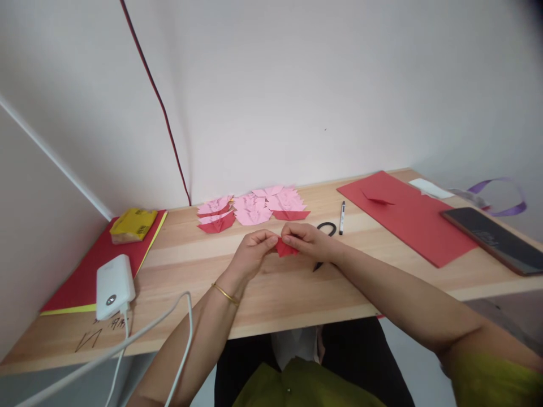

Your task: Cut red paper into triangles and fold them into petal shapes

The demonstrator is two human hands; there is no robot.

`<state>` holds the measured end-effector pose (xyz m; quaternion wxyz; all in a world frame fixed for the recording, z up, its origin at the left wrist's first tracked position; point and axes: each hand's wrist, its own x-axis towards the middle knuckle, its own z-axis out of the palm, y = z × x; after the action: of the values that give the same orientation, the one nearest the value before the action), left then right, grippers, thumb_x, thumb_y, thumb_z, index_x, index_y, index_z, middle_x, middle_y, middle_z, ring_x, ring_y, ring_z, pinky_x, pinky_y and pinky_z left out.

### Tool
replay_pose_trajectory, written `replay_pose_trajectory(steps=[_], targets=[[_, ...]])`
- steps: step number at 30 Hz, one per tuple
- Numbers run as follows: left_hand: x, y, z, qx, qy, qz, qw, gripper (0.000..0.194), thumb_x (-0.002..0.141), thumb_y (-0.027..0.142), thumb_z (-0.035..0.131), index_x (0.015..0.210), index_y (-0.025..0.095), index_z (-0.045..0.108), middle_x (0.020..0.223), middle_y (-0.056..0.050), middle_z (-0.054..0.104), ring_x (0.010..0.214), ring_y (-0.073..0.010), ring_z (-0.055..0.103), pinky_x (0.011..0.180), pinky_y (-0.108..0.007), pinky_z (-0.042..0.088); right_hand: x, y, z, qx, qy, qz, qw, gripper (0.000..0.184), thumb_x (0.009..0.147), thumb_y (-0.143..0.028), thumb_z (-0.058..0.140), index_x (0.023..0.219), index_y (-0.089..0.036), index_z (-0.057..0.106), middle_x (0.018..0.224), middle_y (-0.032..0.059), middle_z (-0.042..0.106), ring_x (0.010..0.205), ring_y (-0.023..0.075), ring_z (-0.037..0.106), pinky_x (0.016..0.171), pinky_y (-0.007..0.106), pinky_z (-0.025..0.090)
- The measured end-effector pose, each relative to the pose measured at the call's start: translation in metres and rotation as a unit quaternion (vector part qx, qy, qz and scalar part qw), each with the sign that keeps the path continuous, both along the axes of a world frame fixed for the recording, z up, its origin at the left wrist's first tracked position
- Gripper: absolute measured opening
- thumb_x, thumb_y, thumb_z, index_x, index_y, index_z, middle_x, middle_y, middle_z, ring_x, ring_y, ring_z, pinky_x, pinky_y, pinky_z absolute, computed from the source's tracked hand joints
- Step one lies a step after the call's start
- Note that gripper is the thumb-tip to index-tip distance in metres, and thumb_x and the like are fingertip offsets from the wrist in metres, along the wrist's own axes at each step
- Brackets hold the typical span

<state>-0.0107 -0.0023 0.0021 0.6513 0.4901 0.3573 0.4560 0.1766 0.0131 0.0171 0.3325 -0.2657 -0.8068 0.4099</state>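
Observation:
Between my two hands, above the middle of the desk, is a small piece of folded red paper (pixel 287 247). My left hand (pixel 253 249) pinches its left side between thumb and fingers. On the other side, my right hand (pixel 307 240) grips the paper with thumb and bent fingers, covering part of it. Black-handled scissors (pixel 326 228) lie on the desk beside my right hand, partly hidden by the wrist. Behind my hands sit several pink folded papers (pixel 253 210) in clusters, with a few red folded papers (pixel 217 223) among them.
A white marker pen (pixel 342 218) lies right of the scissors. Farther right are red paper sheets (pixel 407 226) with one folded red piece (pixel 376 198), and a phone (pixel 496 237). Left are a yellow packet (pixel 133 225), more red sheets (pixel 85 265) and a white power bank (pixel 114 287), its cable crossing near my left arm.

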Motion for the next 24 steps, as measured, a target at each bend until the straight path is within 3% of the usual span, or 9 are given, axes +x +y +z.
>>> replay_pose_trajectory(steps=[4,9,17,20,24], targets=[[0.002,0.000,0.002,-0.027,-0.039,-0.005,0.999,0.028,0.070,0.039,0.070,0.077,0.012,0.065,0.073,-0.004,0.064,0.069,-0.0136,0.059,0.071,-0.029,0.047,-0.003,0.002,-0.004,0.049,-0.012,-0.062,0.997,0.030,0.091,-0.039,0.043,0.073,-0.017,0.049,0.061,-0.0022,0.048,0.055,0.0091,0.042,0.053,0.021,0.034],[0.003,0.000,-0.003,-0.038,0.026,-0.035,0.998,0.030,0.062,0.027,0.077,0.086,0.013,0.064,0.076,-0.003,0.065,0.067,-0.0125,0.059,0.066,-0.027,0.045,-0.008,0.003,-0.011,0.103,-0.040,-0.132,0.985,0.025,0.090,-0.035,0.045,0.073,-0.017,0.051,0.063,0.0002,0.054,0.056,0.0106,0.045,0.054,0.023,0.034],[0.005,0.000,-0.009,-0.028,0.094,-0.017,0.995,0.021,0.064,0.025,0.073,0.078,0.013,0.065,0.067,-0.001,0.062,0.059,-0.0091,0.053,0.060,-0.023,0.041,-0.008,0.003,-0.015,0.091,-0.063,-0.112,0.988,0.028,0.090,-0.037,0.043,0.076,-0.016,0.054,0.066,0.0020,0.058,0.059,0.0116,0.048,0.056,0.023,0.036],[0.004,0.000,-0.009,-0.028,0.088,-0.022,0.995,0.022,0.064,0.026,0.073,0.078,0.013,0.065,0.070,-0.002,0.063,0.061,-0.0096,0.054,0.061,-0.023,0.042,-0.008,0.002,-0.012,0.086,-0.089,-0.086,0.989,0.033,0.092,-0.036,0.039,0.070,-0.016,0.053,0.063,0.0013,0.056,0.057,0.0110,0.048,0.055,0.023,0.034],[0.005,-0.001,-0.007,-0.041,0.074,-0.041,0.996,0.025,0.062,0.028,0.075,0.080,0.012,0.066,0.070,-0.002,0.063,0.062,-0.0101,0.054,0.061,-0.024,0.042,-0.009,0.001,-0.011,0.099,-0.118,-0.098,0.983,0.032,0.091,-0.033,0.040,0.067,-0.016,0.051,0.062,0.0010,0.056,0.056,0.0106,0.048,0.054,0.022,0.032]])
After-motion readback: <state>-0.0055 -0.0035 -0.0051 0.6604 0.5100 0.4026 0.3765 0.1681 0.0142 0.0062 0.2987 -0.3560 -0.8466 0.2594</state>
